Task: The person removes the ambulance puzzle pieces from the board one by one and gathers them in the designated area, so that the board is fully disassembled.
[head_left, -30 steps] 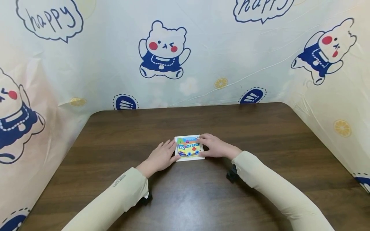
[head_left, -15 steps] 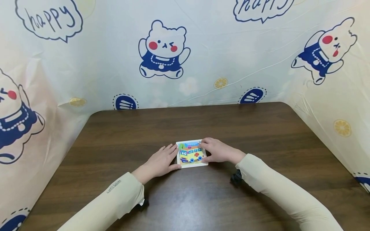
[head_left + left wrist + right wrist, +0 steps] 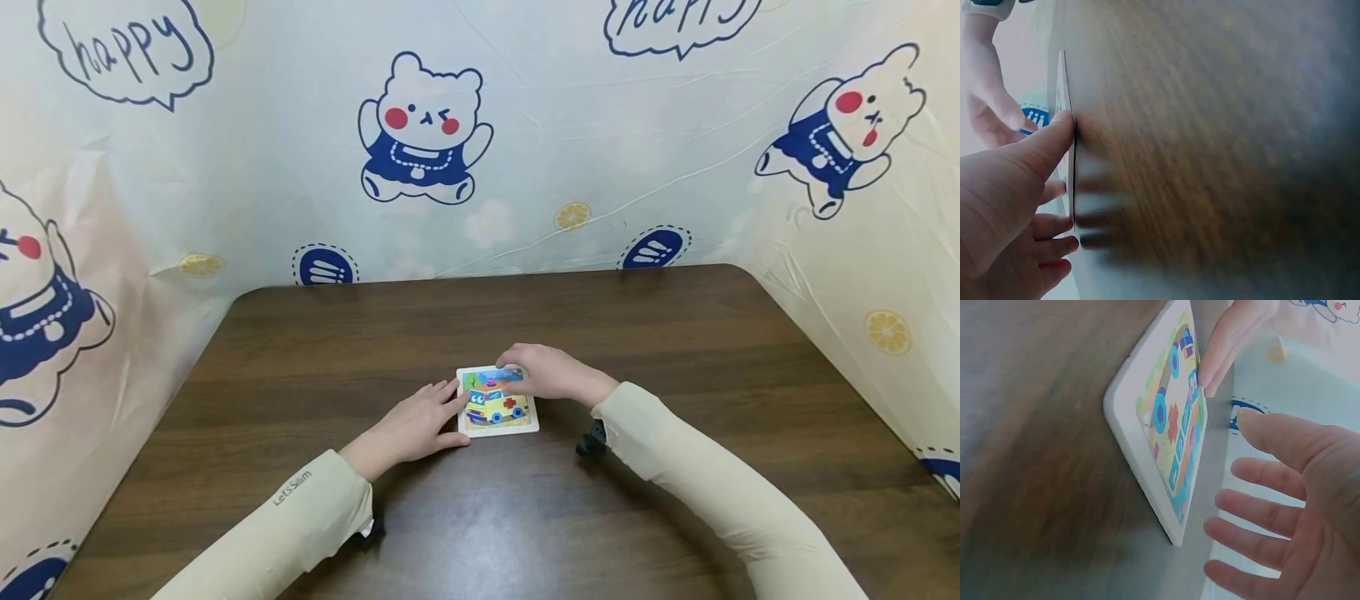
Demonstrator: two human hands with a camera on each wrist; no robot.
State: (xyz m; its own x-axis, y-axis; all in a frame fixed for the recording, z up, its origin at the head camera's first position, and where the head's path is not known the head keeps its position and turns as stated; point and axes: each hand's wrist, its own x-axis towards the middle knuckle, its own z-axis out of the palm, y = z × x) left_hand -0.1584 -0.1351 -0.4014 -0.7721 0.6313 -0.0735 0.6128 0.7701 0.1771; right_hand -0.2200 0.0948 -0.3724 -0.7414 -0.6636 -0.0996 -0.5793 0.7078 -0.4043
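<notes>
A small flat board (image 3: 498, 430) with a white rim lies on the table, bearing a picture of a yellow ambulance (image 3: 495, 408); it looks like a child's picture puzzle. My left hand (image 3: 411, 425) rests at its left side, fingers fairly straight. Its thumb touches the near left corner and the index finger reaches over the picture. In the left wrist view, the thumb (image 3: 1054, 134) lies against the board's edge. Over the far right part of the board is my right hand (image 3: 551, 372). The right wrist view shows its fingers (image 3: 1260, 509) spread, apart from the board, holding nothing.
The dark wooden table (image 3: 480, 517) extends all round the board. Behind and beside it hangs a pale sheet (image 3: 540, 125) printed with cartoon bears. A black wrist device (image 3: 592, 442) sits beneath the right sleeve.
The board first slid a little toward me with both hands at its sides. Since then my right hand has left the right edge and moved up and left; my left index finger moved onto the picture.
</notes>
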